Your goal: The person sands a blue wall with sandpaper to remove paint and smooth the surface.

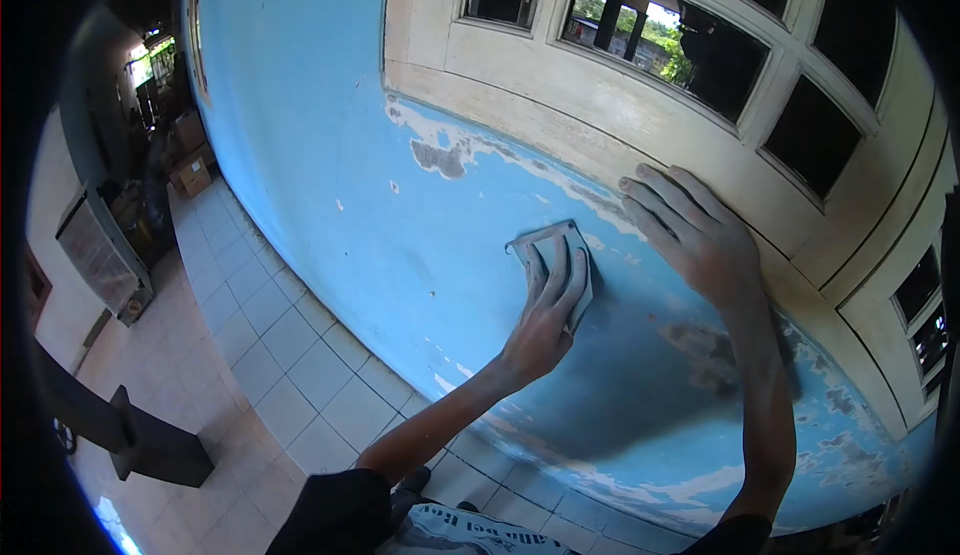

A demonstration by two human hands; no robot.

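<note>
My left hand (547,315) presses a grey folded sheet, which looks like sandpaper (546,236), flat against the light blue wall (400,245). Its fingers lie over the sheet, and the sheet's corners stick out past them. Higher up and to the right, my right hand (700,240) rests with fingers stretched out at the lower edge of the cream window frame (520,120). Nothing is in it. Grey dust coats both hands. Peeled paint (440,155) shows white and grey patches along the wall under the frame.
Pale floor tiles (320,395) run along the wall's foot. At the lower left stands a dark post with a wide base (165,450). Cardboard boxes (192,175) sit at the far end, and a glass-fronted case (105,255) stands on the left.
</note>
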